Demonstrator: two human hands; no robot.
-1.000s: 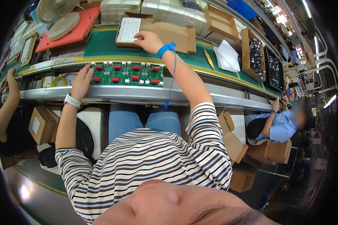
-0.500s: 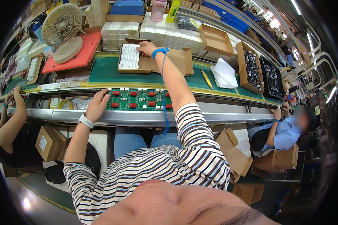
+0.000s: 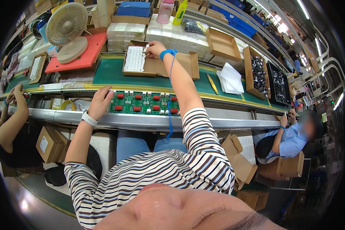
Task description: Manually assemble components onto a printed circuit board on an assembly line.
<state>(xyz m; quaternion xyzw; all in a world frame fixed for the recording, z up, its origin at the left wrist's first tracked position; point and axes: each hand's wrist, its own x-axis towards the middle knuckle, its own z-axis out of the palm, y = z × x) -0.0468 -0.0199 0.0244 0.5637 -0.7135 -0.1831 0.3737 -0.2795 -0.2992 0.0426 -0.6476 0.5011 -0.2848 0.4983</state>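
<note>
My right hand (image 3: 156,50) is over a flat cardboard box (image 3: 152,71) on the green belt. Its fingers are pinched on a small white part (image 3: 146,47) taken from the rows of white parts (image 3: 135,59) packed in the box's left side. A blue wrist band (image 3: 168,53) with a coiled blue cord is on that wrist. Fingers fairly straight, my left hand (image 3: 99,103) rests at the left end of a green circuit board (image 3: 146,102), gripping nothing visible. Red cylindrical components and small white blocks stand on the board, which lies in the rail in front of me.
On the belt to the right lie yellow-handled tweezers (image 3: 212,83), white foam sheets (image 3: 230,78) and a box of dark parts (image 3: 258,73). A fan (image 3: 67,25) stands on a red board at left. Co-workers sit at both sides. A metal rail (image 3: 142,120) runs along my front.
My right hand has drawn slightly up and away from the rows, with a white part now showing at its fingertips. My left hand has shifted only slightly at the board's end.
</note>
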